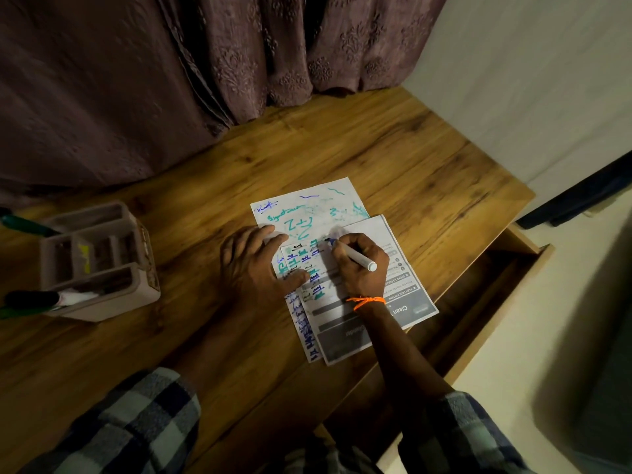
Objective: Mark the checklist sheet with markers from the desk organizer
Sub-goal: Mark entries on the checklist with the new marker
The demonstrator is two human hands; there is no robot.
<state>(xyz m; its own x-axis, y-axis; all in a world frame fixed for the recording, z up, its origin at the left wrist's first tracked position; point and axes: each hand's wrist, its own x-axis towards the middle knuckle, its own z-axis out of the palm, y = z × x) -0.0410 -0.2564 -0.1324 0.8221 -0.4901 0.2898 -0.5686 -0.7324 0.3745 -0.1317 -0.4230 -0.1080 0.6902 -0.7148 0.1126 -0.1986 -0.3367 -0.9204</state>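
Pinching a marker (352, 256) in a closed grip, right hand (359, 265) writes on the checklist sheet (386, 241) (left hand (253, 265) flat, open).

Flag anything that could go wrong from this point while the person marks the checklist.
1. The checklist sheet lies loose on another scribbled sheet; only the left hand pins it, so it may slide under the marker in the right hand.
2. The right forearm crosses inked rows and could smear them.
3. The open drawer sits beside the sheets; something could drop in.
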